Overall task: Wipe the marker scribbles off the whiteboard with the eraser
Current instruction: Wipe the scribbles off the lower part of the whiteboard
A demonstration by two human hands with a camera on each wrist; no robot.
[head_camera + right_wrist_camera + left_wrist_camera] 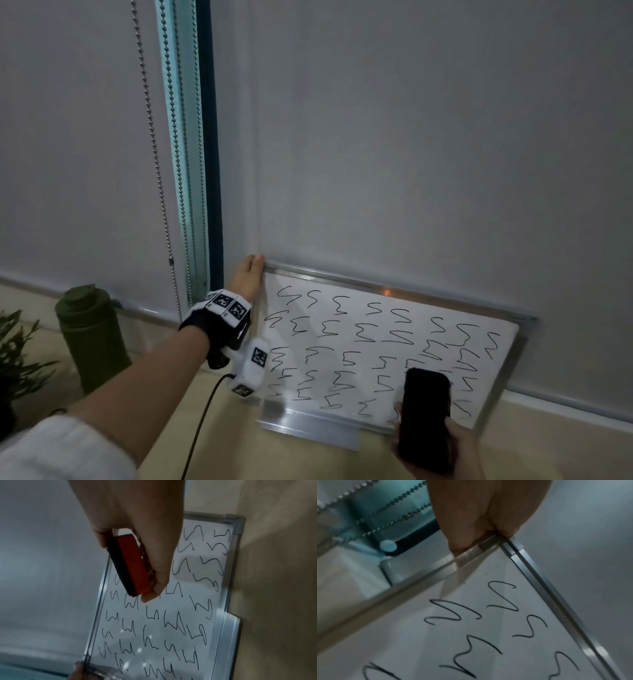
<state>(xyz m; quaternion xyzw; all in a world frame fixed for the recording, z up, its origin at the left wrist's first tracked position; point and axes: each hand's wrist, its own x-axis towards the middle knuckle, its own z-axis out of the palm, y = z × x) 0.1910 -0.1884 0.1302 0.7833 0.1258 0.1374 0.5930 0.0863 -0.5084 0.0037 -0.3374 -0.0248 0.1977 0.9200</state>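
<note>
The whiteboard (507, 334) leans against a grey blind and is covered in rows of black marker scribbles (369, 334). My left hand (248, 278) grips its top-left corner, thumb and fingers (467, 524) curled over the metal frame of the whiteboard (488, 635). My right hand (457, 445) holds the eraser (426, 416), which shows as a dark oblong over the board's lower right part. In the right wrist view the eraser (133, 563) is orange with a black felt side, pinched along its edges by my right hand (137, 524), just off the whiteboard (154, 628).
A green bottle (90, 337) and a plant (17, 349) stand on the beige sill to the left. Bead chains (150, 137) hang beside the window frame. A black cable (202, 421) trails from my left wrist. A metal tray ledge (308, 425) runs along the board's bottom edge.
</note>
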